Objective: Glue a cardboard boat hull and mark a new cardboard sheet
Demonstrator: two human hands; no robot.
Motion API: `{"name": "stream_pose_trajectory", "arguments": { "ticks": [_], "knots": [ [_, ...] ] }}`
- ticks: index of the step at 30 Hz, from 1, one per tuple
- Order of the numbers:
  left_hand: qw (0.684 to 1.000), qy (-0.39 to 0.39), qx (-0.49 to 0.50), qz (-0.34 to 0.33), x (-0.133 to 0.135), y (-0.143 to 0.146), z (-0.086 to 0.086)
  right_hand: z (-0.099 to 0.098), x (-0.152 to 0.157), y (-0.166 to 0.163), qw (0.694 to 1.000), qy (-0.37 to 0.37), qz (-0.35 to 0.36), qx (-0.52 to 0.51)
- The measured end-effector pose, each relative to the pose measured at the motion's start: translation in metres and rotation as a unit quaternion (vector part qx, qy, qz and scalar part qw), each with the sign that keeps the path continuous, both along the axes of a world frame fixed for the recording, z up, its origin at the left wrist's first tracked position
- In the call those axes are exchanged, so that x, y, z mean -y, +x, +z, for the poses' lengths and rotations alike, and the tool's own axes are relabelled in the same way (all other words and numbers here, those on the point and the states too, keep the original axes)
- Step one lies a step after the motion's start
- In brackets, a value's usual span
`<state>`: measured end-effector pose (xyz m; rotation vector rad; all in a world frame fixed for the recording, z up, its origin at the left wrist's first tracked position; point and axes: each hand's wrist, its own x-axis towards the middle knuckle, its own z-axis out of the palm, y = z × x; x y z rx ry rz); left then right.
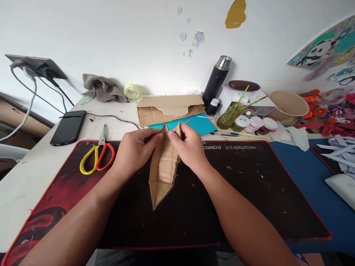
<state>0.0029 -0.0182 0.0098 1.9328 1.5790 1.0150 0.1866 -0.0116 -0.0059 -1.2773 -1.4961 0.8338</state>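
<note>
A folded piece of corrugated cardboard (165, 166), shaped like a narrow boat with raised sides and a pointed near end, is held above the dark desk mat. My left hand (140, 147) pinches its left wall at the far end between thumb and fingers. On the other side, my right hand (190, 146) grips the right wall at the same end, thumb inside. The two far tips stand apart from each other. Scissors (98, 157) with one yellow and one red handle lie left of my left hand, blades pointing away.
Behind my hands are torn cardboard (169, 109) and a blue sheet (199, 125). A black phone (68, 127) lies at left. A black thermos (217, 79), a glass with green sticks (227, 119), paint jars (255, 123) and a bowl (288, 103) stand at back right. The mat (249, 192) spans the front.
</note>
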Motion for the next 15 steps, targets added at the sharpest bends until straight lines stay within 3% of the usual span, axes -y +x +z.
{"name": "stream_pose_trajectory", "arguments": {
  "ticks": [15],
  "knots": [
    [0.995, -0.074, 0.069, 0.013, -0.0029, -0.0007, -0.0009, 0.0043, -0.0003, 0.002, 0.999, -0.03, 0.023, -0.013]
  ]
}}
